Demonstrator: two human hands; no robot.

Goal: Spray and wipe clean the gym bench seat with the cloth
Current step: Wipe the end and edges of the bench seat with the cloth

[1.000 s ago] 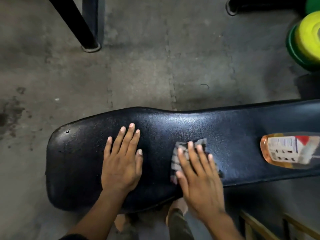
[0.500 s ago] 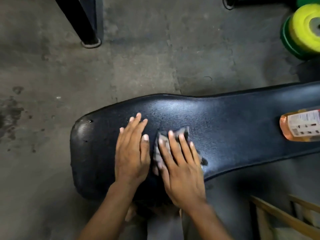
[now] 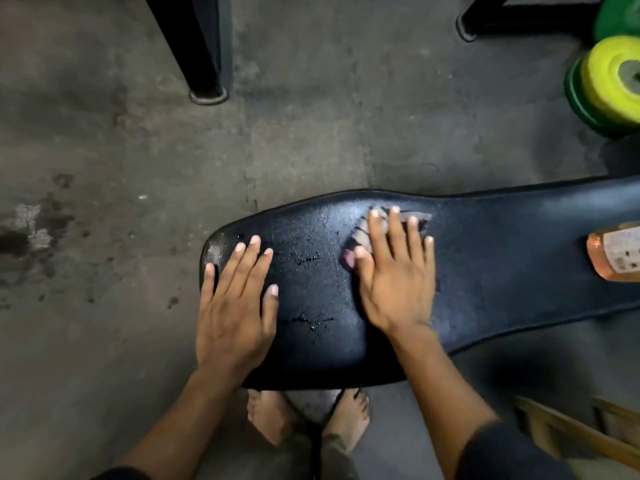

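The black padded bench seat [image 3: 491, 271] runs from the middle of the view out to the right edge, with wet streaks near its wide left end. My right hand [image 3: 394, 278] presses flat on a small checked grey cloth [image 3: 362, 233] near the seat's far edge; most of the cloth is hidden under my fingers. My left hand [image 3: 235, 303] rests flat with fingers spread on the seat's left end, holding nothing. An orange spray bottle [image 3: 616, 251] lies on the seat at the right edge, partly cut off.
Grey concrete floor with dark stains at the left. A black frame leg [image 3: 204, 64] stands at the top, another black foot [image 3: 467, 29] at top right. Yellow and green weight plates [image 3: 606, 88] sit at the right. A wooden frame [image 3: 571, 434] is at bottom right. My bare feet are under the seat.
My right hand has slid the cloth away from me and to the right, toward the seat's far edge. My left hand has shifted left to the seat's end; the hands are now apart.
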